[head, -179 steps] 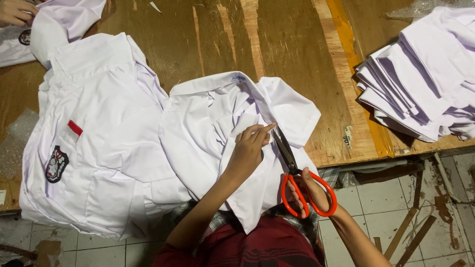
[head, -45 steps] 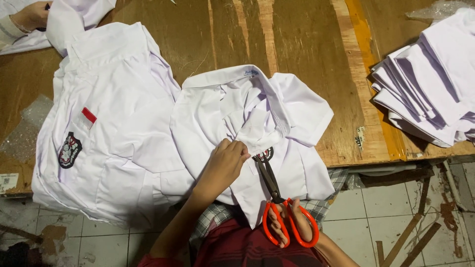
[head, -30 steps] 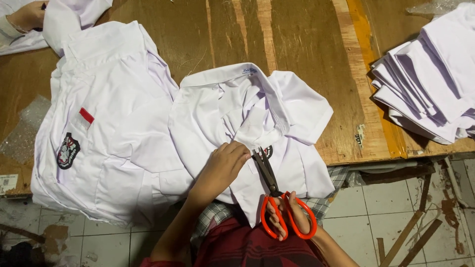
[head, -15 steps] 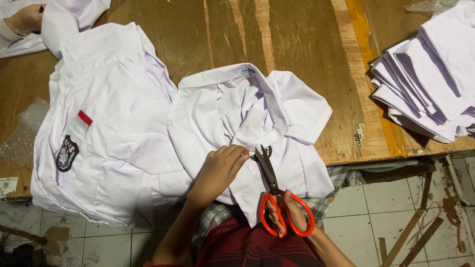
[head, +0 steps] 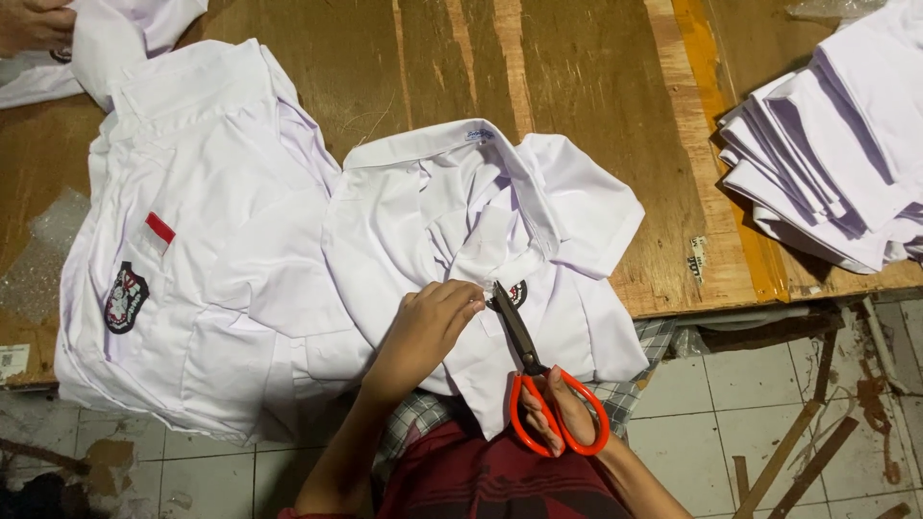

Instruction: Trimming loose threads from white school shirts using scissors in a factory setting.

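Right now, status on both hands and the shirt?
Left hand pinching fabric of the white shirt at table edge. Right hand in red-handled scissors, blades nearly closed at the pinch. Second shirt alongside, folded stack clear.

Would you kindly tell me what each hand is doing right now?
Left hand: pinching the white cotton shirt.
Right hand: holding orange-handled metal scissors.
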